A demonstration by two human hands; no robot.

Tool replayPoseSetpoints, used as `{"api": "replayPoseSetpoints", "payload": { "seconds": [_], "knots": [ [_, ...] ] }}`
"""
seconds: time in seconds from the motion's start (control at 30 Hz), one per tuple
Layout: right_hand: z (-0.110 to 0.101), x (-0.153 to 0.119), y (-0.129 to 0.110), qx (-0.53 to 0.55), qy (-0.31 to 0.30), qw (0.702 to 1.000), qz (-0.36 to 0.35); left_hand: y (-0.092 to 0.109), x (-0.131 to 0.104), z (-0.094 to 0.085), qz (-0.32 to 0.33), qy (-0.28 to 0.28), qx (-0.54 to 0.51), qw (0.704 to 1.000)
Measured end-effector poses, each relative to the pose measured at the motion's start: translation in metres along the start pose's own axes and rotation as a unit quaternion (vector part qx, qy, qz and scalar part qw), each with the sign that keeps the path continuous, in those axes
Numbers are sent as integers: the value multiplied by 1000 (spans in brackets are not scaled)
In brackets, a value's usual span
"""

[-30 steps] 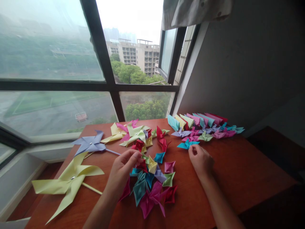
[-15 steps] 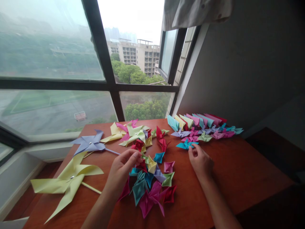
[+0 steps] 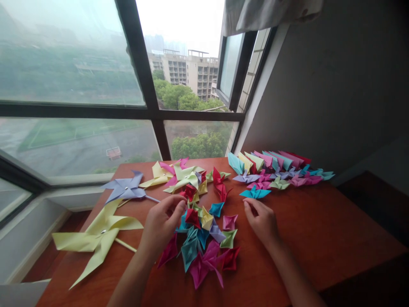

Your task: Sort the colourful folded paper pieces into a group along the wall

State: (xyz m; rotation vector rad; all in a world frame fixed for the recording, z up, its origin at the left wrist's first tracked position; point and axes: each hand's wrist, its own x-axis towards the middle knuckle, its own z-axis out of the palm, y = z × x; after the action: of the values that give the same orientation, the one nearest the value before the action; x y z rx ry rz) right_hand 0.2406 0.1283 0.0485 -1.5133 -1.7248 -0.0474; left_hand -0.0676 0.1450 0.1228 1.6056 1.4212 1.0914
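Note:
My left hand (image 3: 166,216) is above the left edge of a pile of folded paper pieces, its fingers curled and pinched with no paper showing in them. Close to its fingertips are a red folded paper piece (image 3: 192,218) and another red folded piece (image 3: 189,192). My right hand (image 3: 261,219) hovers over the table, thumb and fingers drawn together and nothing visible between them. Just beyond those fingertips sits a blue paper crane (image 3: 255,193) with spread wings, apart from the hand. A yellow folded piece (image 3: 206,218) and a magenta folded piece (image 3: 207,264) lie between my hands.
Yellow (image 3: 102,233) and lavender (image 3: 125,188) paper pinwheels lie left on the wooden table (image 3: 306,238). Several paper cranes (image 3: 280,183) form rows at the back right, before a row of upright folded papers (image 3: 236,163). A window (image 3: 191,115) stands behind the table.
My right hand has drawn back toward me and left, away from the blue paper crane it was touching. My left hand has lifted slightly off the red piece. The view has shifted a little.

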Motion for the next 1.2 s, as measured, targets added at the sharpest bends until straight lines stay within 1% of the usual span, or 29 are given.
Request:
{"api": "replayPoseSetpoints", "payload": {
  "seconds": [0.07, 0.17, 0.3, 0.47, 0.6, 0.7, 0.77, 0.83, 0.9, 1.03, 1.13, 1.2],
  "knots": [
    [4, -3, -4, 6, -47, 999, 6, 0, -1, 2, 28, -12, 60, 998],
    [8, -6, -6, 11, -90, 996, 8, 1, -1, 0, 63, -35, 158, 985],
    [9, -7, -5, 31, -129, 991, 17, 1, -1, -3, 56, -71, 251, 964],
    [8, -1, -15, 80, -191, 978, 34, 1, -2, -2, 53, -107, 284, 951],
    [13, 8, -32, 120, -229, 966, 17, 0, 0, -11, 69, -121, 295, 945],
    [21, 16, -46, 108, -220, 969, -6, -1, 1, -23, 75, -135, 300, 941],
    [25, 23, -53, 81, -192, 978, -13, -1, 2, -30, 71, -165, 288, 941],
    [29, 32, -60, 70, -170, 983, -14, 0, 1, -33, 58, -206, 280, 936],
    [32, 42, -67, 83, -158, 984, -17, 1, -1, -33, 46, -237, 290, 926],
    [40, 58, -79, 138, -162, 977, -21, 0, -6, -27, 61, -247, 326, 911],
    [49, 62, -85, 186, -159, 970, -7, -2, -9, -22, 73, -256, 334, 904],
    [52, 60, -86, 211, -144, 967, 5, -2, -9, -20, 78, -260, 331, 904]
  ]
}}
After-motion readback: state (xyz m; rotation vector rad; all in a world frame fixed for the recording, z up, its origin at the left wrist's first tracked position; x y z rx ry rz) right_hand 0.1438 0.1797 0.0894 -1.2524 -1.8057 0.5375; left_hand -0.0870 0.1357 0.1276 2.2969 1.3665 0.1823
